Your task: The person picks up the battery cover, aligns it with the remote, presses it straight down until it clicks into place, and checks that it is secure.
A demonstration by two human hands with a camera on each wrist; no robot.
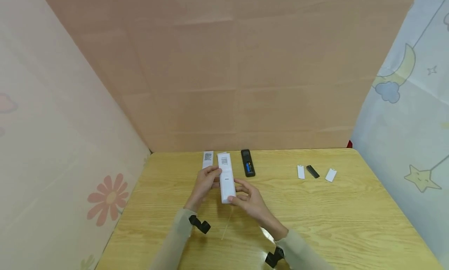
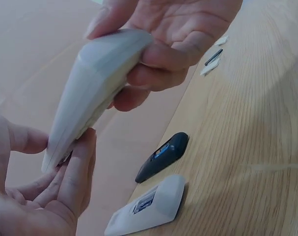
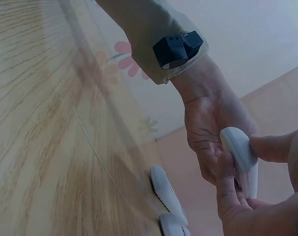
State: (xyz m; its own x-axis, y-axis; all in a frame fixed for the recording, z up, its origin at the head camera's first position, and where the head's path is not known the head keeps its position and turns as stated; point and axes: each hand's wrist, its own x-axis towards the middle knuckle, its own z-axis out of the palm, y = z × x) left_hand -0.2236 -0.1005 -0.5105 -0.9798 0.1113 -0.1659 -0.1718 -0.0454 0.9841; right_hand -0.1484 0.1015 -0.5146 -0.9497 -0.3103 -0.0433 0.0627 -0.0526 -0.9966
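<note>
Both hands hold a white remote control (image 1: 227,186) above the table, its labelled side facing up. My left hand (image 1: 203,184) pinches its left edge between thumb and fingers. At the near right end, my right hand (image 1: 253,203) grips it, thumb on the edge and fingers beneath. Farther back lies a black remote control (image 1: 247,163) with a blue battery showing in its uncovered compartment. Another white remote control (image 1: 208,157) lies left of the held one, partly behind my left hand. A third white remote control (image 3: 166,191) shows in the right wrist view; from the head it is mostly hidden.
Toward the right of the wooden table (image 1: 315,211) lie two white battery covers (image 1: 301,172) and a black battery cover (image 1: 312,171). A tan backdrop (image 1: 235,87) rises at the table's far edge, and patterned sheets (image 1: 70,106) hang on both sides.
</note>
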